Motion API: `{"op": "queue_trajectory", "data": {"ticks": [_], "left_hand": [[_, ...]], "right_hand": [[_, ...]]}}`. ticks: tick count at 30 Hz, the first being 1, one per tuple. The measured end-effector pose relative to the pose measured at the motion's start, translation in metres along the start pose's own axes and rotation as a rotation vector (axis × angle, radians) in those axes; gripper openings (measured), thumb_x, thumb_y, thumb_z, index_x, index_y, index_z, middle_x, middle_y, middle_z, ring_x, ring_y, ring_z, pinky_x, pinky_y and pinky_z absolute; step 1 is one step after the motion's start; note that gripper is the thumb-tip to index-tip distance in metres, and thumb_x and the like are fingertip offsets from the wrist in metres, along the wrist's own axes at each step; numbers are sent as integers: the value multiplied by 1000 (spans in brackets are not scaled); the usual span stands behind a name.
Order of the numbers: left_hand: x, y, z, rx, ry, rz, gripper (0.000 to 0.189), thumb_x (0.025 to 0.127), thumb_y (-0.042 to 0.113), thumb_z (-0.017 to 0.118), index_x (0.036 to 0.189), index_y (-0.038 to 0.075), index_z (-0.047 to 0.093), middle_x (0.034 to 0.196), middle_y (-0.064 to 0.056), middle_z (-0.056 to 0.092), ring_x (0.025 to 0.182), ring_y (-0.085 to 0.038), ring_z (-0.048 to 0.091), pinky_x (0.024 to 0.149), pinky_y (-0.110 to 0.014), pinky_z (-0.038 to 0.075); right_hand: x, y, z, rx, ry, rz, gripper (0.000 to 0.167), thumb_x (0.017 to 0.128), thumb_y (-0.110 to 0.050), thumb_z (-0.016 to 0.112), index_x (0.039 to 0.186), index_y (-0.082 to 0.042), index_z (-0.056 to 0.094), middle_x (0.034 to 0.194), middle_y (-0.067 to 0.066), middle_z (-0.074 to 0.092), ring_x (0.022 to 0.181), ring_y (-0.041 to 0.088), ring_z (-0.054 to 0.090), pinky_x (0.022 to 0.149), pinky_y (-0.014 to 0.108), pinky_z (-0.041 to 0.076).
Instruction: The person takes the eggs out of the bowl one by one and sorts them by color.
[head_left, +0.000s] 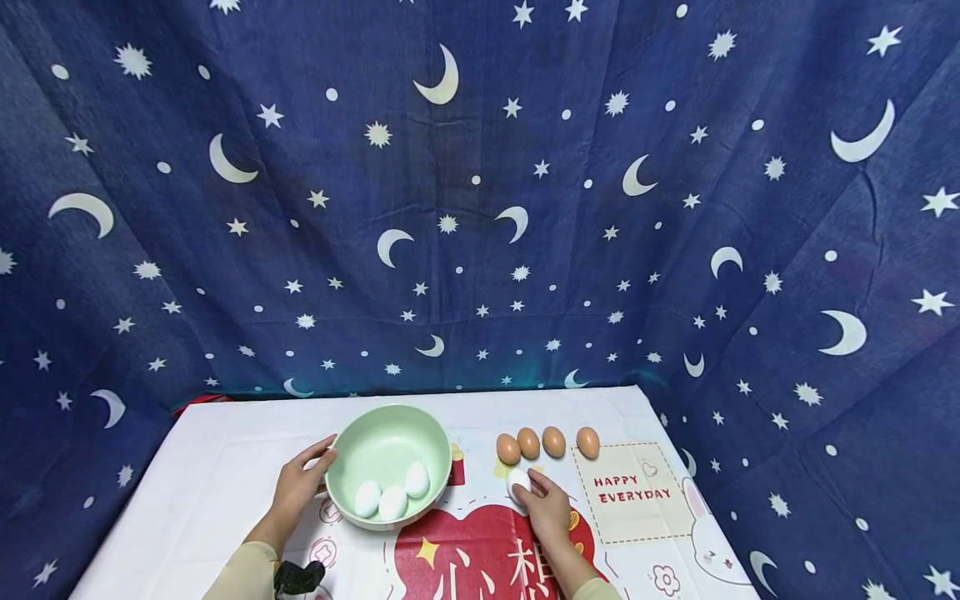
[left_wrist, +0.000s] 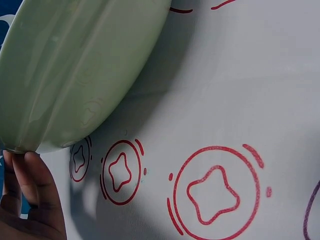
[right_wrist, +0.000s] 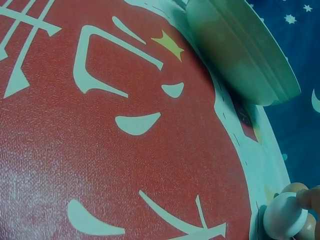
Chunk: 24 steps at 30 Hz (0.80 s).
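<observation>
Three white eggs are contained in the green bowl, its left rim gripped by the left hand; right of it, a fourth white egg is finger-pinched by the right hand.

Behind the grip of the left hand, beyond bare wrist and forearm, begins a plain pale-beige left sleeve. At its inner edge, on the side nearer the other hand, sits a small black device, lumpy and angular, its details too small to read. Behind the bare right hand's grip, farther down the forearm, only a short end of a matching beige right sleeve shows.
</observation>
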<state>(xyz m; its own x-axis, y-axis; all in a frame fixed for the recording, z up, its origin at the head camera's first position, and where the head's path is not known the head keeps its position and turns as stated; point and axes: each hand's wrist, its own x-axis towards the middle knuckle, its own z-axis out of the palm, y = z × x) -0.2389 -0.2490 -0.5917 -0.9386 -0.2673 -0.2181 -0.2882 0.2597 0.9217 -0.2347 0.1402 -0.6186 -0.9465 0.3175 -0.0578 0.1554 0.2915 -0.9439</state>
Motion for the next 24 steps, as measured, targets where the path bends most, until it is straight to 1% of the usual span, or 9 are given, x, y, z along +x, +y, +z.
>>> {"op": "queue_trajectory", "data": {"ticks": [4,9,12,15,19,21,24], "left_hand": [[0,-1,-1,-2,1,1,52,101,37,55,145,10,49,136,-20,50,102,-15,64,76,-24,60],[0,-1,-1,1,-1,-8,53,101,38,55,145,11,49,136,-20,49,105,-18,63,78,-25,60],[0,1,-1,5,-2,-11,53,101,38,55,145,11,49,136,-19,49,106,-20,63,78,-25,60],[-1,2,-1,9,0,-12,52,101,37,55,145,11,49,136,-19,49,106,-21,63,77,-25,60],[-1,1,-1,10,-2,-8,52,101,38,55,145,11,49,136,-20,49,107,-22,63,77,-25,60],[0,1,-1,10,-3,-4,53,101,38,55,145,10,49,136,-20,49,107,-22,63,77,-25,60],[0,0,-1,11,-1,2,52,101,38,54,145,10,49,136,-20,49,107,-22,63,77,-25,60]], "right_hand": [[-1,0,0,14,6,-4,48,79,-10,80,120,8,65,112,25,69,105,34,68,70,8,52],[-1,-4,-2,51,54,-7,45,79,-8,79,119,8,66,111,24,70,104,33,68,72,9,53],[-2,-11,-4,68,80,0,43,80,-10,77,120,5,67,111,22,70,104,31,68,73,10,54],[-4,-22,-4,79,87,-14,40,83,-10,75,120,3,67,112,22,69,103,29,68,74,12,55],[-10,-42,4,126,53,-70,37,84,-5,74,119,5,67,112,24,69,101,29,69,78,15,57],[-15,-54,10,148,18,-91,36,84,-5,74,118,5,67,113,23,69,101,28,69,79,17,57],[-24,-72,22,171,-58,-125,37,85,-5,73,119,6,66,115,21,69,103,29,69,84,22,58]]}}
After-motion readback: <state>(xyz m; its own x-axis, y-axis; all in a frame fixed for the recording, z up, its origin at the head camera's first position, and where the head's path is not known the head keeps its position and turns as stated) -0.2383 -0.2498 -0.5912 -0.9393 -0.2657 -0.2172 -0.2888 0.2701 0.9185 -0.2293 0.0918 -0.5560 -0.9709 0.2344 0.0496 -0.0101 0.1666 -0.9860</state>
